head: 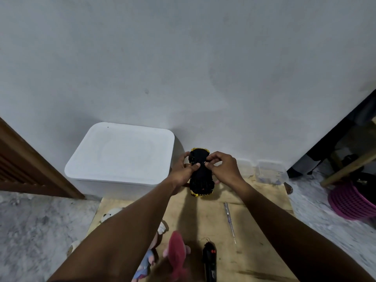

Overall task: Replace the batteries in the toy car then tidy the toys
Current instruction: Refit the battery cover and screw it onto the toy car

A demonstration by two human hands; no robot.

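I hold the car (201, 176) upturned.
Left grip (181, 174) clasps it; right grip (223, 167) pinches its underside, over the board (256, 202).

car (201, 174) underside is showing matt black plastic, bumpers gleaming glossy yellow. worktop (254, 220) is looking like bare scuffed wood. bin lid (122, 155) is reading smooth matt white plastic. pink toy (177, 253) is showing fuzzy cloth.
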